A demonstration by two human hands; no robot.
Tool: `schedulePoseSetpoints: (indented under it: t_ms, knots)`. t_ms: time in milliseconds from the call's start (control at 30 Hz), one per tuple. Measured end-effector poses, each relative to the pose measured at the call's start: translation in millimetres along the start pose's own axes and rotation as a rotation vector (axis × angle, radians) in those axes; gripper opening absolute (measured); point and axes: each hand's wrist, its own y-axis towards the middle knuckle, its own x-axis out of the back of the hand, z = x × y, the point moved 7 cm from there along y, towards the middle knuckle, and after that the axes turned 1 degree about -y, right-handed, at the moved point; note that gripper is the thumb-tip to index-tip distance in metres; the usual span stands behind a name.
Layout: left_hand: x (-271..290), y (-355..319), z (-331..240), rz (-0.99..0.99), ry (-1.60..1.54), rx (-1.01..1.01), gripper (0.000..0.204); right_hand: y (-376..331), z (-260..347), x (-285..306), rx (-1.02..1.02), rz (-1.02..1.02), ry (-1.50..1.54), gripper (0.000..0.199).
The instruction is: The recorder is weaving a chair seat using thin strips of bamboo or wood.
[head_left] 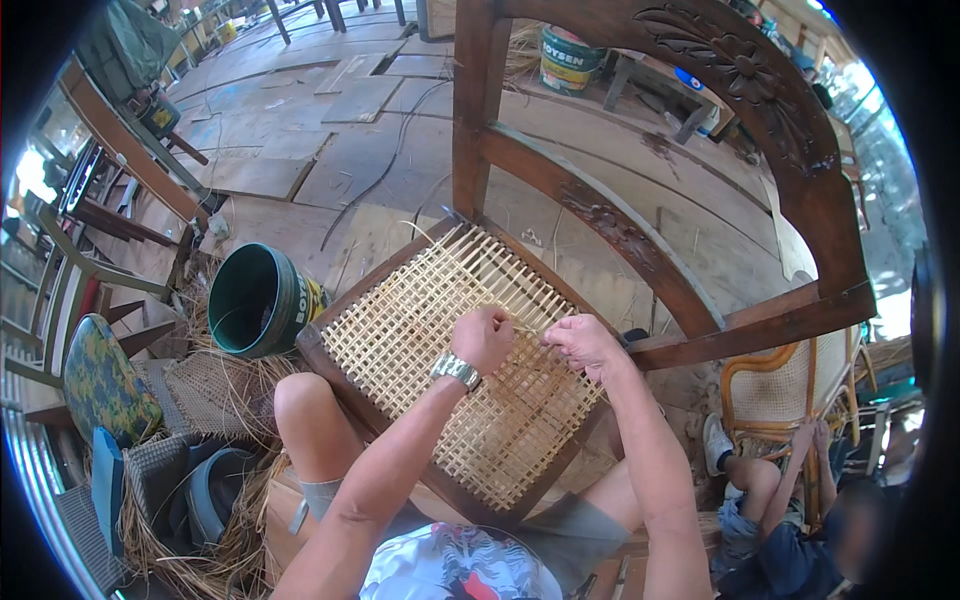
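Note:
A wooden chair with a carved dark-brown backrest (pixel 620 215) stands before me, its seat over my lap. An open lattice of pale cane, the woven seat (pixel 400 320), fills the wooden seat frame (pixel 375 275). Toward the far right side the weave is looser, with strands running mostly one way. My left hand (pixel 483 340), a metal watch on its wrist, is closed low over the middle of the seat. Close by on the right, my right hand (pixel 582 346) pinches with thumb and fingers. A thin cane strand (pixel 528 329) appears to run between both hands; their grips partly hide it.
At the left stands a green bucket (pixel 255 300), with loose cane fibres (pixel 165 510) heaped nearby. A camouflage-covered cushion (pixel 110 375) lies beyond them. Another person (pixel 800 530) sits at the lower right beside a cane-backed chair (pixel 768 390). Another bucket (pixel 570 60) stands behind my chair.

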Motion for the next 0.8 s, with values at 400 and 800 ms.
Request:
schedulePoseSetpoints:
  t_ms: [400,800]
  knots:
    - [10,-12,-11,-0.090,0.172,-0.082,0.025,-9,-9,-13,0.011,0.098,0.246,0.010]
    - [4,-15,-16,0.009,0.257,-0.163,0.018,-22,-23,-13,0.033,0.014,0.282,0.011]
